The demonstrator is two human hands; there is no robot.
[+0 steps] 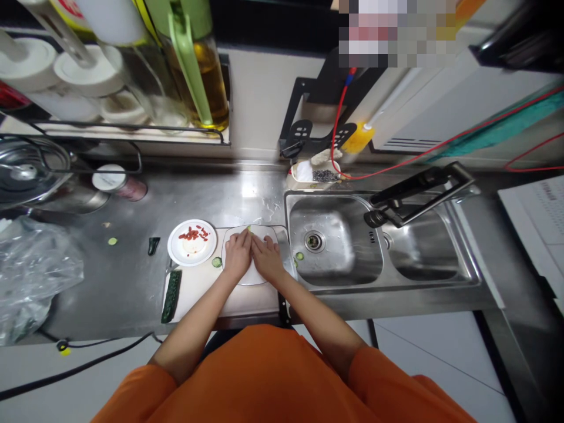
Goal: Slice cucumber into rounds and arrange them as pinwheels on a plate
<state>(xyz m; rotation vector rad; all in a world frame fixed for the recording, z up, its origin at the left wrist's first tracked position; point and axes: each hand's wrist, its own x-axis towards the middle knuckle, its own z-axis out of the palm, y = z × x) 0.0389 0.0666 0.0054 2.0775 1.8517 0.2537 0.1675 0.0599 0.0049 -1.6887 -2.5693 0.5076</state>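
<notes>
Both hands meet over a white plate (252,276) lying on the cutting board (202,299). My left hand (238,256) has its fingers closed and pointing forward, and a sliver of cucumber (249,228) shows at the fingertips. My right hand (267,258) comes in from the other side, its fingertips pressed against the same spot. Most of the sliver is hidden by the fingers. Left of the plate lies a round cucumber slice (217,262). A smaller white plate (175,254) with red pieces overlaps the board's corner. A length of dark green cucumber (171,296) rests on the board's left edge.
A double steel sink (339,279) with a black faucet (409,197) adjoins the board on the right. A cucumber end (153,245) and a small slice (113,241) lie on the counter. A plastic bag (37,270) sits far left, below a rack holding an oil bottle (202,76).
</notes>
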